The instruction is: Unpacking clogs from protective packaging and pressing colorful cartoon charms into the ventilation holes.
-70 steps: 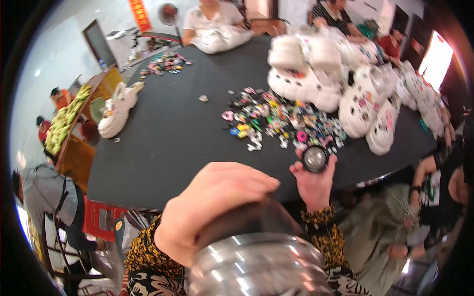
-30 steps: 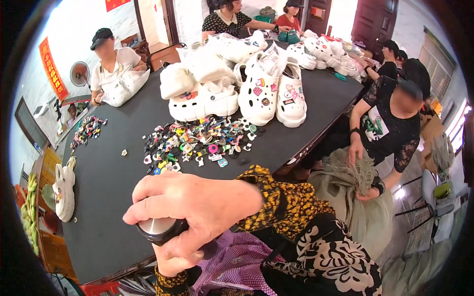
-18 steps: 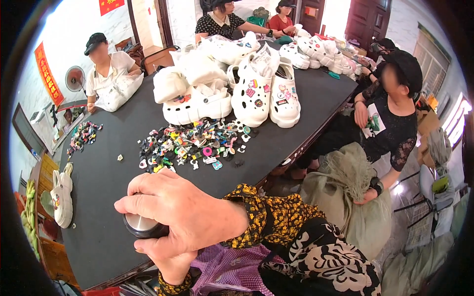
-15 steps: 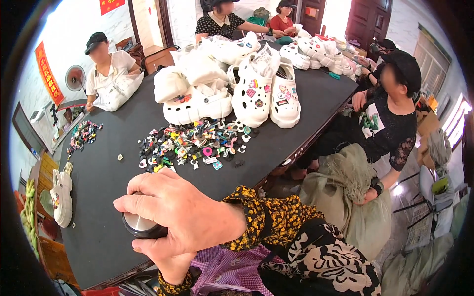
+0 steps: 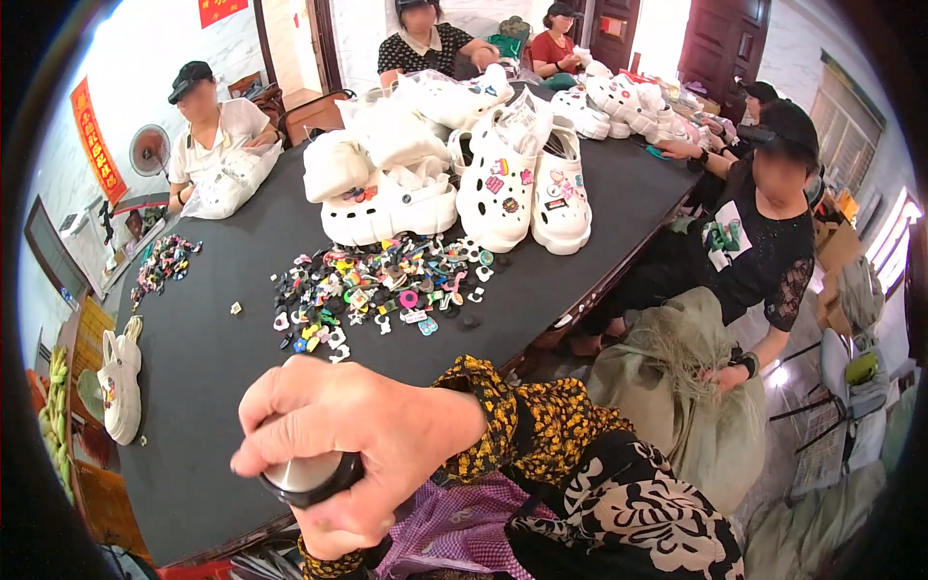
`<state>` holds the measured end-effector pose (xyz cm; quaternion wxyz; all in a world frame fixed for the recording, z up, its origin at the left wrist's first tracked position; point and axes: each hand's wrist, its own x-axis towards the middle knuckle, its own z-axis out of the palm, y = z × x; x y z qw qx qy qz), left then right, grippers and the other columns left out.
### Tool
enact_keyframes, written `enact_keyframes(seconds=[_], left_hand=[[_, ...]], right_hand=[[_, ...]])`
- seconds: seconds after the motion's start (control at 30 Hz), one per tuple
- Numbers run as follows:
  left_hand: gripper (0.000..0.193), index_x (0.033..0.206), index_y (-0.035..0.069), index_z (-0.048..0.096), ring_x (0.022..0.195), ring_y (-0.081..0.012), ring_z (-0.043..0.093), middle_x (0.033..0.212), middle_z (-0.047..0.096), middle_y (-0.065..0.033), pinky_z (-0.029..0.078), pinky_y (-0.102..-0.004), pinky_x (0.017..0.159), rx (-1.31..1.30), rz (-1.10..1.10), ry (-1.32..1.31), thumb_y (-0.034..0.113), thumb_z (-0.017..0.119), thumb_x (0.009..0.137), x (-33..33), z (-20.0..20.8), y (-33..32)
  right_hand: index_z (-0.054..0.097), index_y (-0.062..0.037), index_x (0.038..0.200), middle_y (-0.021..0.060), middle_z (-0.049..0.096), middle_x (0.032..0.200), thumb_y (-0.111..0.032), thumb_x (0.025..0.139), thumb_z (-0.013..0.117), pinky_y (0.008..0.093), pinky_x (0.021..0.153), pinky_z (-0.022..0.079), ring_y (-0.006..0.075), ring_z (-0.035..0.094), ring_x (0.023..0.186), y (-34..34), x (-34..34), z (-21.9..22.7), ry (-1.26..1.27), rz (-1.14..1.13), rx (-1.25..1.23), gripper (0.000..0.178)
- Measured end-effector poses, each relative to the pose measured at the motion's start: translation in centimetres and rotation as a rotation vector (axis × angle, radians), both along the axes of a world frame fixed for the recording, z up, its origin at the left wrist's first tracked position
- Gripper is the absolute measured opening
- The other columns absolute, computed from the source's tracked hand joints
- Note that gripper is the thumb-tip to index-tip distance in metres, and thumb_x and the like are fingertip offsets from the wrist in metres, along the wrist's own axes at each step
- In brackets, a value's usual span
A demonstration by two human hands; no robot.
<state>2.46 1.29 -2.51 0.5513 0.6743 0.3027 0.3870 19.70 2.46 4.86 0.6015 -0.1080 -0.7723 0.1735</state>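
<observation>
In front of me, over the near table edge, is a round black lid [image 5: 302, 474] with a brushed silver top. My right hand [image 5: 362, 416] grips it from above, its thumb and fingers curled around the rim. Beneath it, my left hand [image 5: 333, 534] is closed against the underside; its fingers are mostly hidden, and so is whatever body the lid belongs to. Farther off on the table lies a heap of small colourful shoe charms [image 5: 387, 290]. Behind the heap stand white clogs [image 5: 498, 184] decorated with charms.
The dark table [image 5: 213, 387] also bears a single white clog [image 5: 122, 387] on its left edge and a smaller charm pile [image 5: 166, 263]. Several people sit around it. Close on my right, a person handles a pale green woven sack [image 5: 667, 387]. A fan [image 5: 149, 152] stands far left.
Both my hands and the lid have shifted slightly right and down. The person at right now reaches an arm to the table. The person at the back has drawn an arm in.
</observation>
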Motion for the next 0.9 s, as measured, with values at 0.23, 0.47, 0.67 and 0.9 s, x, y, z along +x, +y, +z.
enact_keyframes(seconds=[0.23, 0.47, 0.67, 0.9], left_hand=[[0.088, 0.13, -0.005, 0.032, 0.118, -0.0243, 0.045, 0.129, 0.042, -0.0135, 0.036, -0.0373, 0.1, 0.083, -0.011, 0.02, 0.027, 0.077, 0.06, -0.1, -0.9, 0.2], [0.088, 0.129, -0.005, 0.032, 0.118, -0.0244, 0.045, 0.128, 0.042, -0.0134, 0.036, -0.0374, 0.101, 0.159, -0.001, 0.053, 0.027, 0.076, 0.06, 2.3, 1.6, 0.4], [0.088, 0.129, -0.005, 0.032, 0.118, -0.0245, 0.045, 0.128, 0.042, -0.0133, 0.035, -0.0375, 0.101, 0.221, 0.035, 0.076, 0.028, 0.076, 0.06, -1.7, -2.7, -0.2], [0.082, 0.125, -0.004, 0.035, 0.117, -0.0235, 0.045, 0.126, 0.042, -0.0135, 0.036, -0.0368, 0.1, 0.191, 0.133, -0.107, 0.025, 0.075, 0.059, 0.9, 0.1, -1.6]], right_hand=[[0.065, 0.0014, 0.096, 0.0145, 0.06, 0.092, -0.01, 0.066, 0.072, 0.0332, 0.075, 0.049, 0.0247, 0.058, 0.089, -1.3, 0.9, 1.4, -0.008, 0.408, -0.195, 0.033], [0.067, -0.0006, 0.095, 0.0143, 0.062, 0.089, -0.012, 0.064, 0.072, 0.0346, 0.075, 0.048, 0.0261, 0.056, 0.091, -0.8, 1.0, 1.5, -0.024, 0.455, -0.173, 0.033], [0.067, -0.0009, 0.093, 0.0143, 0.062, 0.089, -0.013, 0.063, 0.072, 0.0358, 0.075, 0.048, 0.0278, 0.057, 0.09, -0.3, 0.6, 0.6, 0.064, 0.371, -0.069, 0.033], [0.064, -0.0005, 0.103, 0.0151, 0.058, 0.097, -0.019, 0.063, 0.072, 0.0365, 0.077, 0.047, 0.0303, 0.057, 0.09, 0.0, 0.3, -0.1, 0.039, 0.077, 0.037, 0.045]])
